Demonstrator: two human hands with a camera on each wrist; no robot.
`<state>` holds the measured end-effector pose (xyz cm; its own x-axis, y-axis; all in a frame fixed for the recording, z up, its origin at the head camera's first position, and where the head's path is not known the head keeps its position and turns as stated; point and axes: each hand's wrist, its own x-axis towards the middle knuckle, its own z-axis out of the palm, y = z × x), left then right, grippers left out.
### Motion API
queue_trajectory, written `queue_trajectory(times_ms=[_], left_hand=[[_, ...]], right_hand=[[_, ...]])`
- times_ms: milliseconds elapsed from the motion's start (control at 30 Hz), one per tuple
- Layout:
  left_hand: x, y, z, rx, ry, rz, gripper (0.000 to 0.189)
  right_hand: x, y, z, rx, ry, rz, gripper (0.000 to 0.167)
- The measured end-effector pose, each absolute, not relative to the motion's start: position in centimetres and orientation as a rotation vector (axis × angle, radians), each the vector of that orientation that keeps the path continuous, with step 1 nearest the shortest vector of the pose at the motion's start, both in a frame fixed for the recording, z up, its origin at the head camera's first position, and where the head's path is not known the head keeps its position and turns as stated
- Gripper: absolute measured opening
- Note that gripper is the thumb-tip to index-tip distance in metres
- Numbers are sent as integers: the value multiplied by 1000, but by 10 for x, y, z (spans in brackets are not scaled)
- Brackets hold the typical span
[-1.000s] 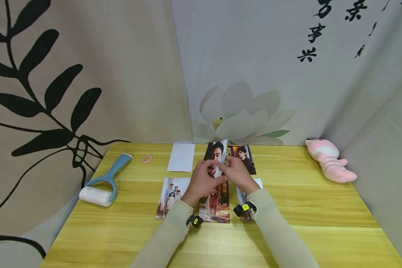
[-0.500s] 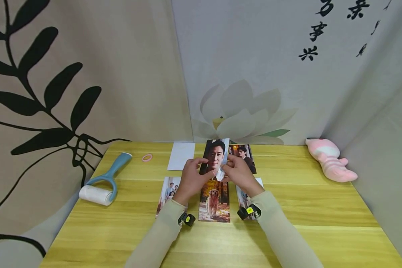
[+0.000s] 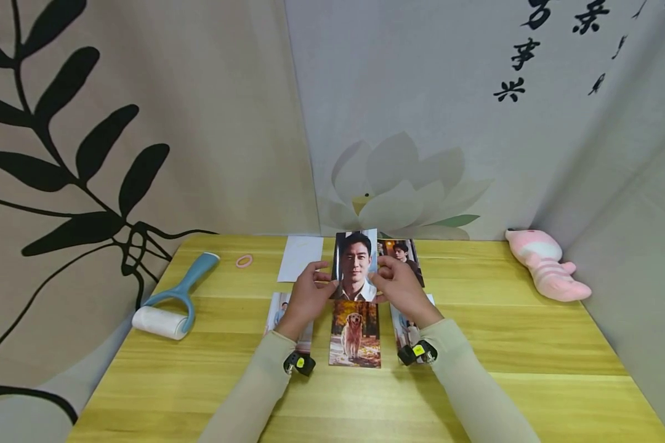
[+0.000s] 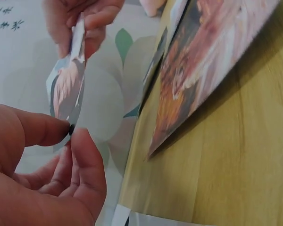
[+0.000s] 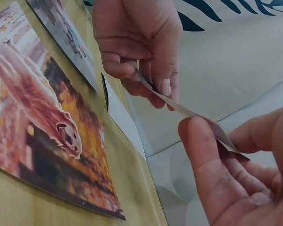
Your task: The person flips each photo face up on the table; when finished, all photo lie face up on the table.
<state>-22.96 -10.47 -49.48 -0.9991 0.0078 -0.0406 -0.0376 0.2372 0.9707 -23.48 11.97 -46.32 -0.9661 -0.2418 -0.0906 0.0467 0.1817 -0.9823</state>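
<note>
A portrait photo print of a person in a white collar is raised off the table, facing the head camera. My left hand pinches its left edge between thumb and fingers. On the opposite edge, my right hand pinches it too. Both wrist views catch the print nearly edge-on, slightly bent. Below it on the table lies a dog photo. A family photo is partly hidden under my left hand, and another photo partly under my right wrist.
At the back lie a blank white card and a photo of a dark-clothed person. A blue-handled lint roller and a pink ring are at the left. A pink plush toy sits at the far right, by the curtain.
My hands have drawn apart from the middle of the portrait photo to its two side edges, uncovering its face. The print now stands straighter; the other photos have not moved.
</note>
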Motion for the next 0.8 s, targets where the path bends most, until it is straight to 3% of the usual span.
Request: queue_trajectory(times_ms=[433,800], left_hand=[[-235,-109,-494,-93,2177,2142,41],[-248,-112,-500,-135,2121,2199,41]], right_hand=[[-236,122,-465,-180,2236,-1863,60],[-242,125,-468,-219,2385,-1786,56]])
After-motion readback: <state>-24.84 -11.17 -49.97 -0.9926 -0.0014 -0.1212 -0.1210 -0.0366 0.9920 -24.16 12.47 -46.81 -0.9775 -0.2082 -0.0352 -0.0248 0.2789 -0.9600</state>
